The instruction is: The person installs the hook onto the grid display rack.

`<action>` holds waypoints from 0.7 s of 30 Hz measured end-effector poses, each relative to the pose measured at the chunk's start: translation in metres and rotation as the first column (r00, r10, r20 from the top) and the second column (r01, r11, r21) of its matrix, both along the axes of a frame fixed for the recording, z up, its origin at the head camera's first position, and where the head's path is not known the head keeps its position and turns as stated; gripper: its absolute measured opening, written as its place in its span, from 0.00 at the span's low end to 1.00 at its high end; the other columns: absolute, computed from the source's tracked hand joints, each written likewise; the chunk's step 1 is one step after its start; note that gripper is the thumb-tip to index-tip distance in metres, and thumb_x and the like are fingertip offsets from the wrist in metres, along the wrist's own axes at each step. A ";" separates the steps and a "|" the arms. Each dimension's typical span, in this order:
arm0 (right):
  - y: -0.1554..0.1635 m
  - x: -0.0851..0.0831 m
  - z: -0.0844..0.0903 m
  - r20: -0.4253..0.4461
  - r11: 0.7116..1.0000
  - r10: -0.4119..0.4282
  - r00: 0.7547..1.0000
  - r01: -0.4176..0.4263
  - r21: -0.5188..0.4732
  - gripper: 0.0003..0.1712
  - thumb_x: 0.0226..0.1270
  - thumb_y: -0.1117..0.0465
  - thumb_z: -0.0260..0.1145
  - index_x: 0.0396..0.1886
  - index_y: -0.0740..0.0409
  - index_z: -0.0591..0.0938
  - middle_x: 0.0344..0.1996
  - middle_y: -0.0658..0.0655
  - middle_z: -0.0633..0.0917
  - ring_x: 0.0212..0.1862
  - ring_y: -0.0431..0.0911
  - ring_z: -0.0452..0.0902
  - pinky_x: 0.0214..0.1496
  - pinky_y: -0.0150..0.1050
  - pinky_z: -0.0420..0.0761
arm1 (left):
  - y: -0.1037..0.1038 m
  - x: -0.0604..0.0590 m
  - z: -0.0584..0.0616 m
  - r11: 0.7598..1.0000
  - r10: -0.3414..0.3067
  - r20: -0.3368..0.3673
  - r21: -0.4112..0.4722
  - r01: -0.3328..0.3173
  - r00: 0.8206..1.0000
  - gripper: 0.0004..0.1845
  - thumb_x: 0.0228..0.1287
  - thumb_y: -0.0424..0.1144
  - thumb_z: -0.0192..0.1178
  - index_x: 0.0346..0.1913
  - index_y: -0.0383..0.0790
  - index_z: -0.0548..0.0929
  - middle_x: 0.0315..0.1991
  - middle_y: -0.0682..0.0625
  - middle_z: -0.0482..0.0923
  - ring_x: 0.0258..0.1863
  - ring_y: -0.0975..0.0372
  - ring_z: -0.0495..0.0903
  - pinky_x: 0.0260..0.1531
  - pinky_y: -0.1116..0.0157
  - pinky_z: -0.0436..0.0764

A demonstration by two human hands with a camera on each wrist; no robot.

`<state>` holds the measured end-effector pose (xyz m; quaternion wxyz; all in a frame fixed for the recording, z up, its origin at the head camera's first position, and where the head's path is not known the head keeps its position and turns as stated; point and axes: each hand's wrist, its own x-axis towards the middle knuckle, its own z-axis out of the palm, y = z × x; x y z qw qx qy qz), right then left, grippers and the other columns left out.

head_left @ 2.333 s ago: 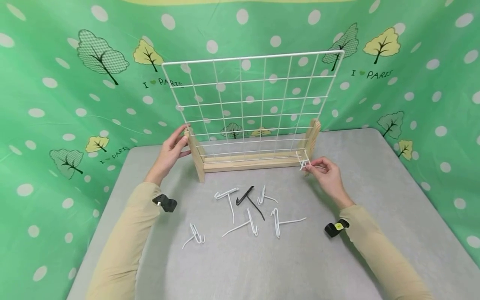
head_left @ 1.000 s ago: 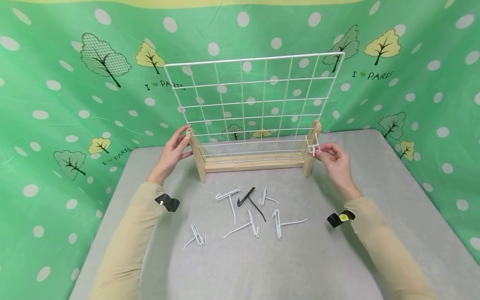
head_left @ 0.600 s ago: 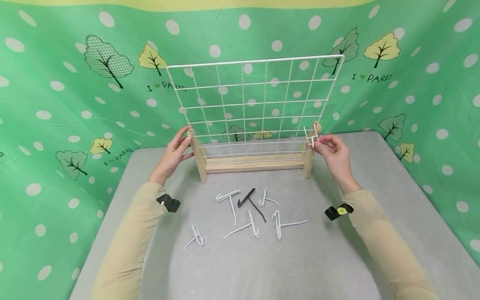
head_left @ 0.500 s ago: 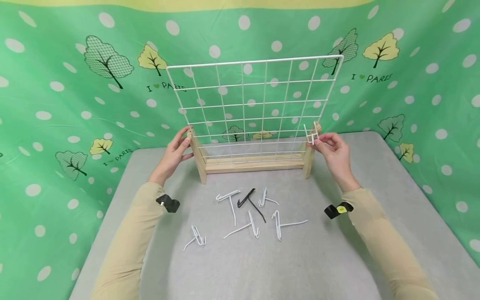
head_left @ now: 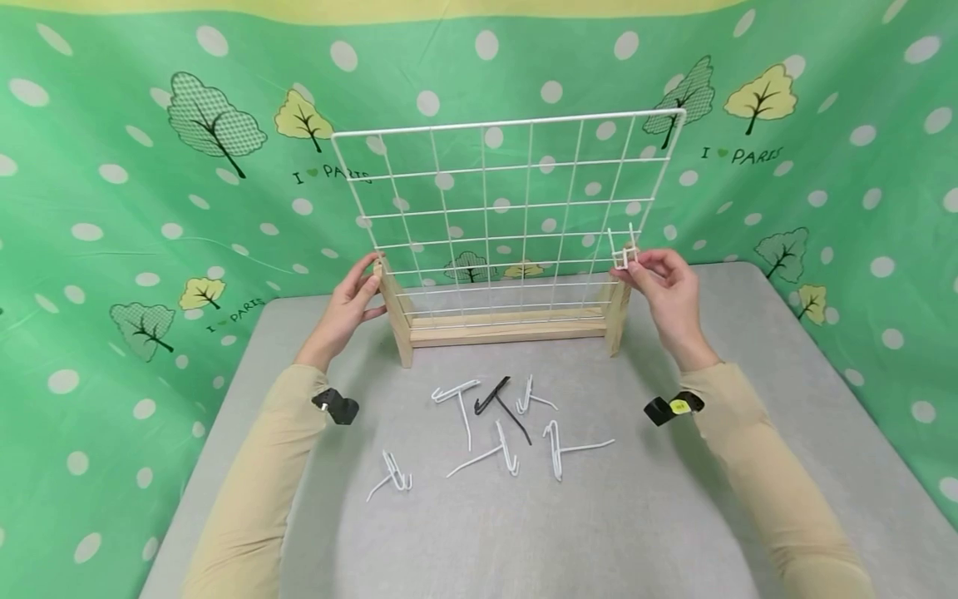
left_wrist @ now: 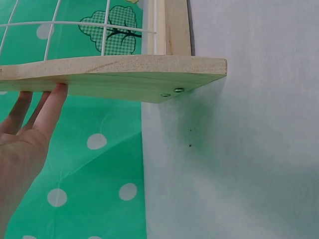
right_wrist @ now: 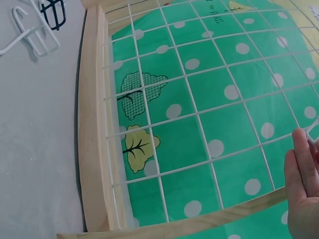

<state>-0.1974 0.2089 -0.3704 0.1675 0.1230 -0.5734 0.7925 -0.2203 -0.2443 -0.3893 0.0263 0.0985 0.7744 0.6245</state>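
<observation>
At about 9 o'clock of the scene, the left hand (head_left: 346,304) rests with straight fingers (left_wrist: 48,107) against the outer face of the wooden stand's (head_left: 503,326) left upright, thumb near its top; nothing is curled round it, so the hand lies flat and relaxed. The left wrist view shows those fingertips touching the pale wood of that foot, with two screws in its lower edge.

The stand is a low frame of light wood, a bar across the table (head_left: 479,516) and a short upright at each end. In it stands the white wire grid (head_left: 505,212), upright, its thin rods crossing in square cells, with a rounded outer rim. Through the cells the green dotted backdrop (head_left: 120,166) with trees shows.

At 6 o'clock of the grid, on the grey table, lie loose hooks: a small white hook (head_left: 391,474) toward 7 o'clock, long white hooks (head_left: 479,424) in the middle, and one black hook (head_left: 500,403) among them.

At 3 o'clock, the right hand (head_left: 669,291) pinches a small white wire hook (head_left: 624,247) between thumb and fingertips, a narrow grip. The hook is a short bent piece with two prongs pointing up, held just at the grid's right edge, above the right upright; whether it touches the wire cannot be told. In the right wrist view only the fingertips (right_wrist: 302,164) show, beside the grid.
</observation>
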 end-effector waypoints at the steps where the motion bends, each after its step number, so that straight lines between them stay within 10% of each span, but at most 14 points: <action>1: -0.001 0.000 0.001 0.000 1.000 0.001 1.000 -0.001 -0.003 0.03 0.66 0.79 0.59 0.37 0.72 0.75 0.36 0.59 0.84 0.35 0.46 0.85 0.48 0.37 0.83 | 0.000 0.000 0.000 1.000 -0.002 -0.001 0.002 0.002 1.000 0.29 0.76 0.51 0.45 0.76 0.58 0.55 0.71 0.37 0.56 0.67 0.44 0.60 0.58 0.49 0.74; 21: -0.011 0.002 -0.027 0.061 0.998 0.032 0.998 -0.029 -0.047 0.04 0.66 0.79 0.58 0.37 0.72 0.73 0.32 0.60 0.85 0.35 0.46 0.85 0.46 0.37 0.83 | 0.002 0.001 0.001 1.000 -0.004 0.003 0.000 0.004 1.000 0.29 0.76 0.51 0.44 0.76 0.58 0.54 0.71 0.37 0.55 0.68 0.44 0.59 0.58 0.49 0.74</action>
